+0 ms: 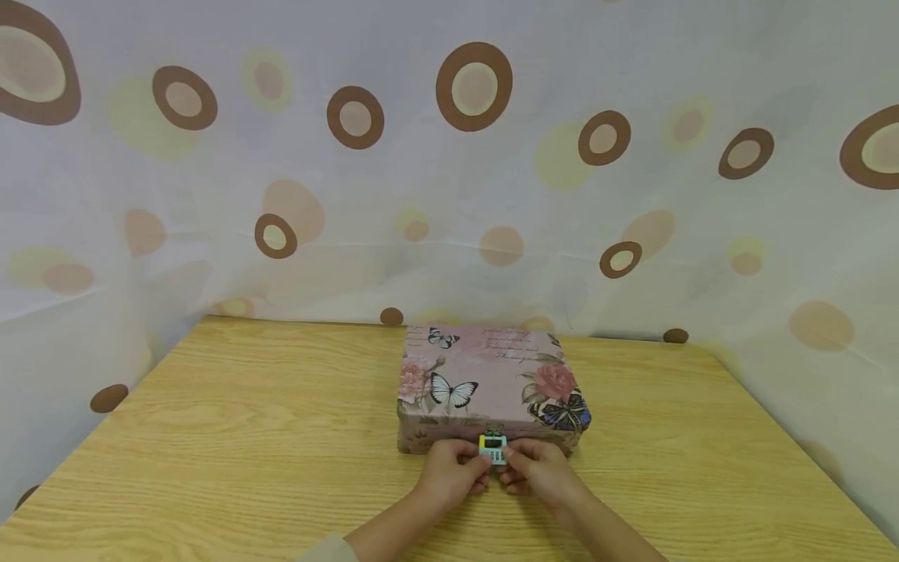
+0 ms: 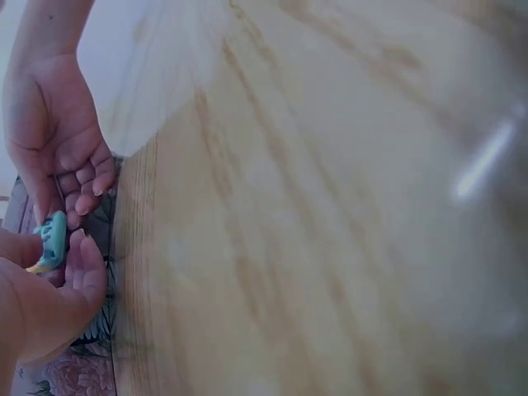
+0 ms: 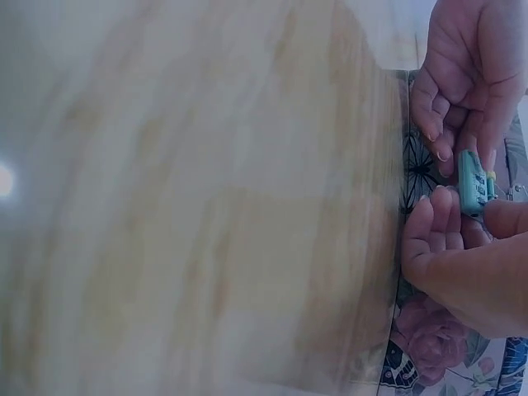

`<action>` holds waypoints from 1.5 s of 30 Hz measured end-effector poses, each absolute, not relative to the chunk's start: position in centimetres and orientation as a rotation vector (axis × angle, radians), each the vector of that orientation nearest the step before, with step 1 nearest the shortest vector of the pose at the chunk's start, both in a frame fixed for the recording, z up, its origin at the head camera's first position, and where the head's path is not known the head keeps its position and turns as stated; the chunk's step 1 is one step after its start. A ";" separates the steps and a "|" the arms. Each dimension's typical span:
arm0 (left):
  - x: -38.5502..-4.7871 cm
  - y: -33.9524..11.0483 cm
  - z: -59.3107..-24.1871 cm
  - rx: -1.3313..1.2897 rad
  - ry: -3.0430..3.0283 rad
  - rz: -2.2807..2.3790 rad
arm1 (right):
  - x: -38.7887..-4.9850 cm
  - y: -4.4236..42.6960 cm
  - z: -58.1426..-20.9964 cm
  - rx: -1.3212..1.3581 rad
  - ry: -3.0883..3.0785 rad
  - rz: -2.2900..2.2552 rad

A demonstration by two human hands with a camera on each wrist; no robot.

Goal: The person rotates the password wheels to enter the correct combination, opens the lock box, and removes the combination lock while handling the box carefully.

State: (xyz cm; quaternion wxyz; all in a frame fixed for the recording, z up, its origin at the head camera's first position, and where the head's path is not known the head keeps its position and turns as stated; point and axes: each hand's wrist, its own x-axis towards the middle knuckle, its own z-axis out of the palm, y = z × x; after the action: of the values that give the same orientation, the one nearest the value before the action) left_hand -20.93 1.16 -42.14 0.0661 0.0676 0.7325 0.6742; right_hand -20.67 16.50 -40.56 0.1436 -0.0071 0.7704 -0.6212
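A small teal and yellow combination padlock [image 1: 494,457] is at the metal clasp [image 1: 495,432] on the front of a pink flowered box [image 1: 492,390] with butterflies. My left hand [image 1: 448,472] pinches the padlock's left side with thumb and fingers. From the other side, my right hand [image 1: 546,471] pinches its right edge. Number dials show on the teal face of the padlock [image 3: 473,183] in the right wrist view. The lid is down. Whether the shackle is locked cannot be told.
The box stands on a wood-grain table [image 1: 267,437], near its back edge. Behind and at both sides hangs a pale curtain [image 1: 421,187] with brown rings and dots.
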 end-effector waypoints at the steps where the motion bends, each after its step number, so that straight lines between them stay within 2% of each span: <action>1: -20.9 1.2 -42.1 0.206 2.222 2.052 | -20.7 16.5 -40.5 -0.015 2.222 -1.795; 23: -20.5 2.3 -41.2 -0.012 2.470 2.136 | -20.5 14.6 -40.0 0.312 2.580 -1.712; 45: -20.3 2.6 -41.0 -0.031 2.389 2.229 | -20.6 14.3 -39.9 0.259 2.678 -1.688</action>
State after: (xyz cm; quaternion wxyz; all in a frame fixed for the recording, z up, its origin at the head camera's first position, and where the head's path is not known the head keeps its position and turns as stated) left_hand -20.32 2.58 -40.97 -0.0632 -0.0095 0.7297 0.6808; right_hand -20.62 14.31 -39.90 -0.0172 0.0815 0.8429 -0.5315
